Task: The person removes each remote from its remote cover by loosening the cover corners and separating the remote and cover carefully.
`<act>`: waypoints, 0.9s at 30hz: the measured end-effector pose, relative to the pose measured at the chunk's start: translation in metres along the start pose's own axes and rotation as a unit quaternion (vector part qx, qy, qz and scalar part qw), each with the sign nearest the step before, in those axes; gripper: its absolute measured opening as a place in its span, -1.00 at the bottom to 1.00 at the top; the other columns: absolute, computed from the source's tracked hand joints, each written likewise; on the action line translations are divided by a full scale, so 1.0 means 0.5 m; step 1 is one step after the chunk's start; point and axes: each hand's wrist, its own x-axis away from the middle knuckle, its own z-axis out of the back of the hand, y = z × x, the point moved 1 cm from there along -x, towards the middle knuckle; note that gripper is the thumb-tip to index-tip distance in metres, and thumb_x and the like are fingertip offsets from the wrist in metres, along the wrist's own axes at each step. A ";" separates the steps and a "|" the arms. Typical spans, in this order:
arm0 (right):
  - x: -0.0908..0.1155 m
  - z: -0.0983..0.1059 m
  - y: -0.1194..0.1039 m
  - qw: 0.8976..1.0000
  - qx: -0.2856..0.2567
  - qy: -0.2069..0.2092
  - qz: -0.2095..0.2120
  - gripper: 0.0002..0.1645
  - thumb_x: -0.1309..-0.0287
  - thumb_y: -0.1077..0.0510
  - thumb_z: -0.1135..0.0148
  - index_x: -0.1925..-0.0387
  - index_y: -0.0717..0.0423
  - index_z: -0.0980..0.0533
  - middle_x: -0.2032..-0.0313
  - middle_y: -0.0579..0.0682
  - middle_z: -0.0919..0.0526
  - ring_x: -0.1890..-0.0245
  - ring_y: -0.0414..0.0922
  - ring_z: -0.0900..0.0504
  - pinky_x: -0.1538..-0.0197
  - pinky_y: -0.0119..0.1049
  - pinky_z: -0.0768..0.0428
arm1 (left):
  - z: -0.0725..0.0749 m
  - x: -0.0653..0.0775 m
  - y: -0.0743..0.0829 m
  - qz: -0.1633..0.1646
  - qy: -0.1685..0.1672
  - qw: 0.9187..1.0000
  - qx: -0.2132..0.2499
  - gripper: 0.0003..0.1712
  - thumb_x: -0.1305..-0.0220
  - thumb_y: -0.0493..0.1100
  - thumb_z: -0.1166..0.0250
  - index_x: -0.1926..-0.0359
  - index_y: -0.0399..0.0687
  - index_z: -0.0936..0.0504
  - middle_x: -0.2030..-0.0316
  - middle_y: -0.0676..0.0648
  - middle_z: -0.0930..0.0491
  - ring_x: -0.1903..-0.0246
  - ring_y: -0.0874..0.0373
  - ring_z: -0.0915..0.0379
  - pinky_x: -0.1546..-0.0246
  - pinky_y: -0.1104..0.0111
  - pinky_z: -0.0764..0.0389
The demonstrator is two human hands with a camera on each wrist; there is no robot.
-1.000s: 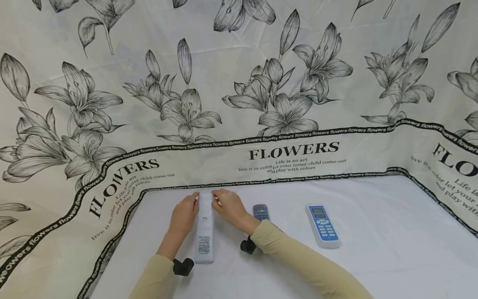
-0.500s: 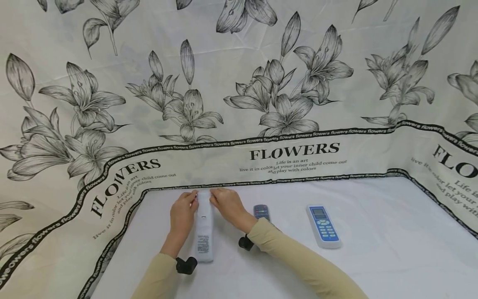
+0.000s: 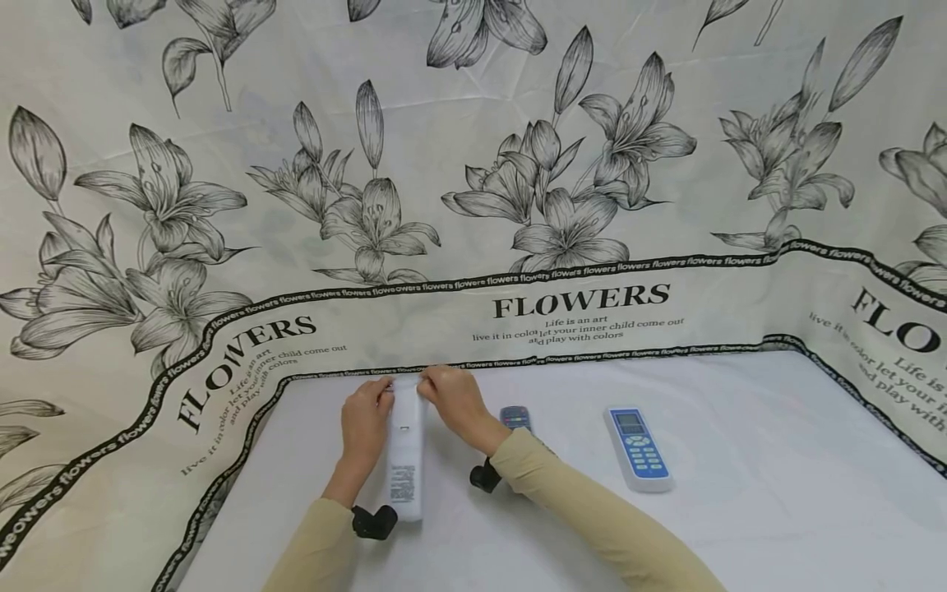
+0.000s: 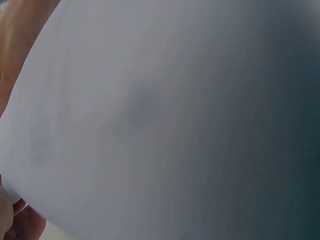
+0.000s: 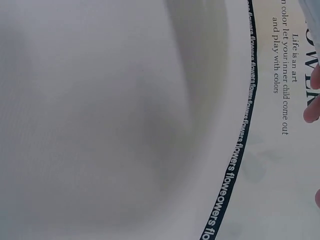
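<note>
A long white remote control [image 3: 406, 460], back side up with a printed label near its close end, points away from me at the left of the table in the head view. My left hand [image 3: 365, 423] pinches its far end from the left side. From the right, my right hand [image 3: 457, 403] grips the same end with thumb and fingers. The pinched end is partly hidden by the fingers. Only a few right fingertips [image 5: 312, 111] show at the edge of the right wrist view. A blurred pale surface fills most of the left wrist view, with left fingers [image 4: 30, 222] at its lower left corner.
A dark remote [image 3: 515, 418] with coloured buttons lies partly under the right forearm. Farther right rests a white remote with a blue face [image 3: 640, 448]. The white-covered table [image 3: 740, 427] meets a flower-printed cloth [image 3: 414, 329] just behind the hands.
The white remote has rolled slightly, so its label sits nearer the left edge and more of its right side shows. The right hand is a little higher; both hands keep hold of the far end.
</note>
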 end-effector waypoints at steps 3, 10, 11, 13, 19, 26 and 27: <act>-0.002 -0.001 0.000 1.000 -0.006 0.002 -0.014 -0.88 0.02 0.29 -0.21 0.42 0.15 -0.65 0.46 -0.04 -0.74 0.52 -0.23 -0.65 0.44 -0.46 -0.58 | -0.004 0.001 -0.003 0.018 0.004 0.999 0.026 -0.71 -0.17 -0.37 -0.19 0.09 -0.29 -0.68 0.29 -0.23 -0.70 0.39 -0.02 -0.60 0.36 0.16 -0.60; -0.005 -0.002 -0.003 0.999 -0.036 -0.008 -0.037 -0.84 0.04 0.31 -0.21 0.39 0.16 -0.67 0.47 -0.04 -0.74 0.56 -0.25 -0.59 0.45 -0.47 -0.55 | -0.004 0.005 -0.009 0.038 0.027 0.996 0.075 -0.68 -0.17 -0.37 -0.14 0.07 -0.32 -0.67 0.22 -0.26 -0.71 0.35 -0.05 -0.64 0.33 0.14 -0.62; -0.006 -0.001 -0.005 0.998 -0.040 -0.009 -0.036 -0.83 0.05 0.32 -0.20 0.38 0.17 -0.67 0.47 -0.04 -0.73 0.56 -0.25 -0.58 0.45 -0.47 -0.54 | -0.002 0.006 -0.010 0.033 0.031 0.996 0.079 -0.67 -0.17 -0.37 -0.13 0.06 -0.33 -0.67 0.22 -0.27 -0.70 0.35 -0.05 -0.64 0.34 0.14 -0.62; -0.007 0.003 -0.008 0.998 -0.052 -0.007 -0.033 -0.80 0.06 0.33 -0.20 0.35 0.17 -0.67 0.45 -0.04 -0.73 0.55 -0.26 -0.56 0.44 -0.48 -0.54 | 0.003 0.006 -0.013 0.019 0.033 0.995 0.091 -0.67 -0.19 -0.38 -0.13 0.04 -0.34 -0.65 0.20 -0.26 -0.70 0.34 -0.07 -0.64 0.34 0.14 -0.65; -0.010 0.014 -0.011 0.998 -0.067 0.013 -0.006 -0.76 0.05 0.35 -0.22 0.26 0.20 -0.66 0.40 -0.01 -0.72 0.46 -0.25 -0.64 0.39 -0.48 -0.59 | 0.015 0.006 -0.021 -0.035 0.008 0.994 0.105 -0.64 -0.22 -0.40 -0.15 -0.05 -0.36 -0.59 0.18 -0.23 -0.67 0.32 -0.04 -0.65 0.35 0.21 -0.69; -0.005 0.019 -0.019 0.998 -0.062 0.012 0.025 -0.69 0.04 0.35 -0.25 0.16 0.23 -0.64 0.41 0.01 -0.69 0.44 -0.20 -0.69 0.40 -0.57 -0.59 | 0.048 0.004 -0.018 -0.118 0.001 0.992 0.052 -0.55 -0.09 -0.46 -0.27 -0.07 -0.34 -0.58 0.19 -0.23 -0.67 0.34 0.04 -0.68 0.38 0.36 -0.69; -0.005 0.020 -0.020 0.997 -0.067 0.009 0.024 -0.67 0.04 0.35 -0.26 0.15 0.23 -0.63 0.39 0.01 -0.70 0.44 -0.19 -0.71 0.39 -0.57 -0.60 | 0.053 0.002 -0.017 -0.132 0.003 0.990 0.041 -0.53 -0.07 -0.47 -0.28 -0.07 -0.34 -0.58 0.20 -0.23 -0.66 0.36 0.04 -0.68 0.39 0.37 -0.69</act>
